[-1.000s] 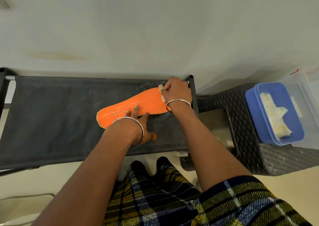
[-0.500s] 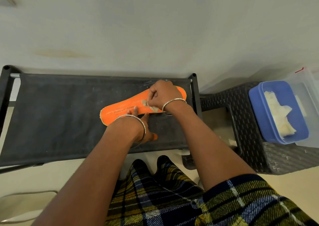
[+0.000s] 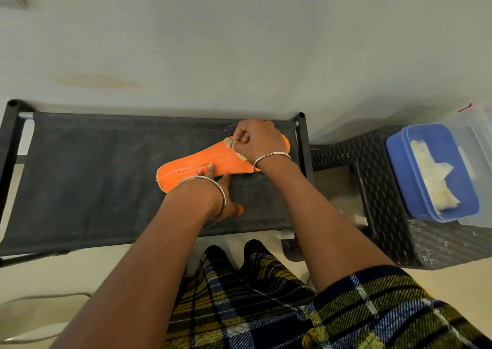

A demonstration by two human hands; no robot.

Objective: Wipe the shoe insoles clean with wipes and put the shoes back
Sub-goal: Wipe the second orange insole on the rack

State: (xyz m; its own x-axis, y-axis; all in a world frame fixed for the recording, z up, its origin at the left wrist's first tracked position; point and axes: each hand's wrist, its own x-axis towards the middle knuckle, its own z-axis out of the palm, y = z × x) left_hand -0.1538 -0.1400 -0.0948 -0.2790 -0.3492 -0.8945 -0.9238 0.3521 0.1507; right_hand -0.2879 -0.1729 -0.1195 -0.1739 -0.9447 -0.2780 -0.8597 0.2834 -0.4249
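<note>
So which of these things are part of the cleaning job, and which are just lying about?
In the job: orange insole, pressed down by the left hand; wipe gripped in the right hand; blue tub of wipes; black fabric shelf underneath.
Lying about: wicker stool, clear container.

This looks like a home, probably a hallway corner: a black fabric-shelf rack (image 3: 80, 175) stands against a plain, stained wall (image 3: 239, 42) on a pale floor (image 3: 40, 276), beside a dark woven-pattern plastic stool (image 3: 378, 194) carrying a blue food box (image 3: 396, 157).
</note>
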